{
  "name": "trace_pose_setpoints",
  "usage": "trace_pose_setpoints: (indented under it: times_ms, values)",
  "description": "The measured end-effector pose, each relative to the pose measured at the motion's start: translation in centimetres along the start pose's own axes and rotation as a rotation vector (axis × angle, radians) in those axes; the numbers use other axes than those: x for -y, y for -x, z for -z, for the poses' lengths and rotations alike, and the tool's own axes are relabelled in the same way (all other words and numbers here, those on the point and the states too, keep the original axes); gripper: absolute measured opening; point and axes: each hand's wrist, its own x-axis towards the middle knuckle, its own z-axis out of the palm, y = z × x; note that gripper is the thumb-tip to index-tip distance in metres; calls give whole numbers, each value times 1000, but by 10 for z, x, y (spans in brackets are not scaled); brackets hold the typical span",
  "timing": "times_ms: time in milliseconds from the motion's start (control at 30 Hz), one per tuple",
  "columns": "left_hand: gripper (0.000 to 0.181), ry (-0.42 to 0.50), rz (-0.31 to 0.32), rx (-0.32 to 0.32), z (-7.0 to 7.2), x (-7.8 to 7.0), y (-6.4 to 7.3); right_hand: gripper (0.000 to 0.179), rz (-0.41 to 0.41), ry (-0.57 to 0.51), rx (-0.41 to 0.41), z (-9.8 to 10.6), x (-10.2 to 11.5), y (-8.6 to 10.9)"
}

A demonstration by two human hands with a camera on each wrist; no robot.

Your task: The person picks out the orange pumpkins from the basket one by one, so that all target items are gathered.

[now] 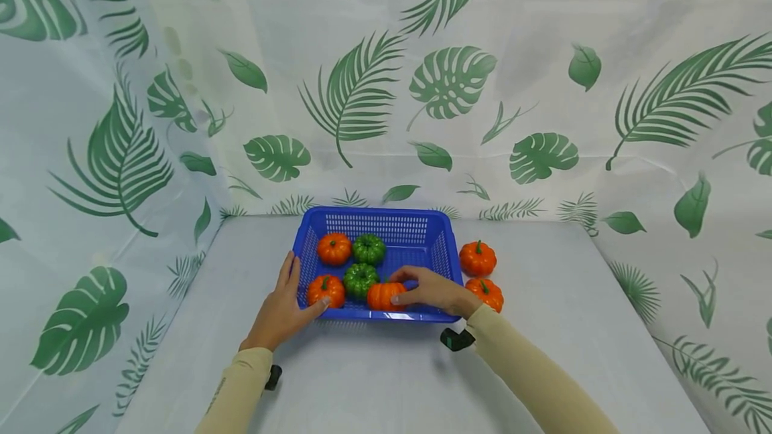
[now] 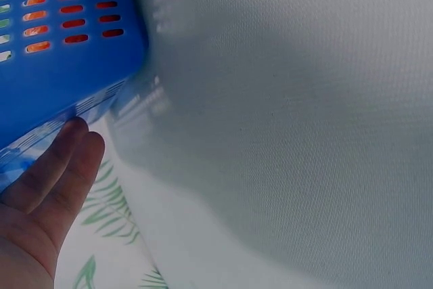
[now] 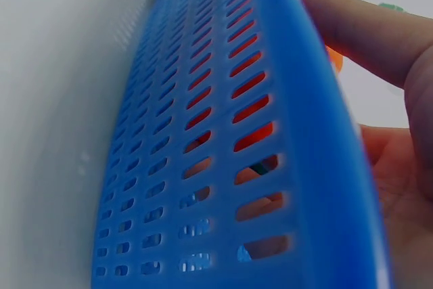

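Note:
A blue plastic basket (image 1: 386,314) with slotted walls holds small toy pumpkins. My right hand (image 1: 431,288) reaches over its front right part and grips an orange pumpkin (image 1: 381,297) inside, near the front wall. Straight fingers of my left hand (image 1: 283,313) touch the basket's left side, while the thumb crosses the front rim beside another orange pumpkin (image 1: 326,291). A green pumpkin (image 1: 360,280) sits between these two. Behind them lie an orange pumpkin (image 1: 334,248) and a green pumpkin (image 1: 369,249). Through the slots in the right wrist view, orange shows beside the right fingers.
Two orange pumpkins (image 1: 478,258) (image 1: 486,293) stand on the white table (image 1: 386,380), just right of the basket. The leaf-printed sheet (image 1: 386,99) rises behind the table and along both sides. Dark wrist devices (image 1: 456,339) show under the sleeves.

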Motion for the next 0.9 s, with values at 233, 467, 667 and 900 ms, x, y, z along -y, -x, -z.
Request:
trace_pose_setpoints:
  times_ms: [233,467,667,900]
  values:
    - [118,0,6,11,0,0,0,52,25,-27,-39,1,-1,4]
    - [119,2,5,9,-1,1,-1,49,73,5,-84,4,5,10]
    - [119,8,-10,1,-1,3,0,51,46,-25,-125,10,17,21]
    - [117,3,-15,-6,-1,2,1,54,-2,-105,-145,15,22,31]
